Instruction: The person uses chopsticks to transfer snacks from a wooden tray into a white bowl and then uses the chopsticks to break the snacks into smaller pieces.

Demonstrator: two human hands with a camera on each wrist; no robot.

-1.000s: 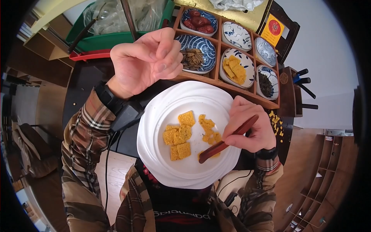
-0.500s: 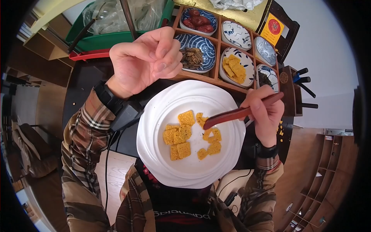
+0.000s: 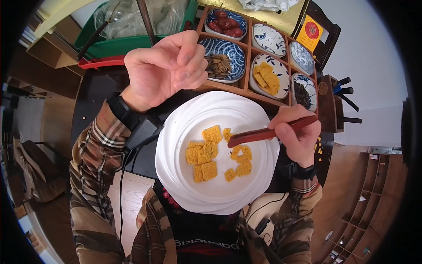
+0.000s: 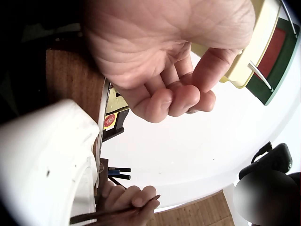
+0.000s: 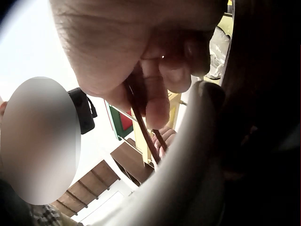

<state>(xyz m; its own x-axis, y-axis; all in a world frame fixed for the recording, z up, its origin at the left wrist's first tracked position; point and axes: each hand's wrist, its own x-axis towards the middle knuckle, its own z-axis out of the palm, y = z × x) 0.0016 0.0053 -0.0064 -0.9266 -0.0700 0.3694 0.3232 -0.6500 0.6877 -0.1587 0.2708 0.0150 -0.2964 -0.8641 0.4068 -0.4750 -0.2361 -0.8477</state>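
My right hand (image 3: 299, 134) holds dark red-brown wooden tongs (image 3: 263, 133) between thumb and fingers. The tips of the tongs reach over the white plate (image 3: 171, 119), right at a small yellow crisp piece (image 3: 227, 133). Several more broken pieces (image 3: 244, 168) form a curved line below it on the plate's right half. Whole square yellow crisps (image 3: 209, 170) are grouped on the left half, some overlapping. My left hand (image 3: 169, 70) is raised beyond the plate, palm up, its fingers loosely curled round nothing; in the left wrist view the thumb (image 4: 216, 68) lies near the fingertips.
Behind the plate stands a divided wooden box (image 3: 248, 48) with patterned dishes of red dates (image 3: 226, 25), seeds (image 3: 218, 66), yellow crisps (image 3: 267, 79) and dark leaves (image 3: 301, 94). A green bin (image 3: 127, 46) with plastic bags is at back left. Yellow crumbs (image 3: 319, 145) lie at the right.
My right hand has moved the tongs from the plate's lower right up to its upper right, then slightly left. The lower-right pieces show uncovered. My left hand stays almost still.
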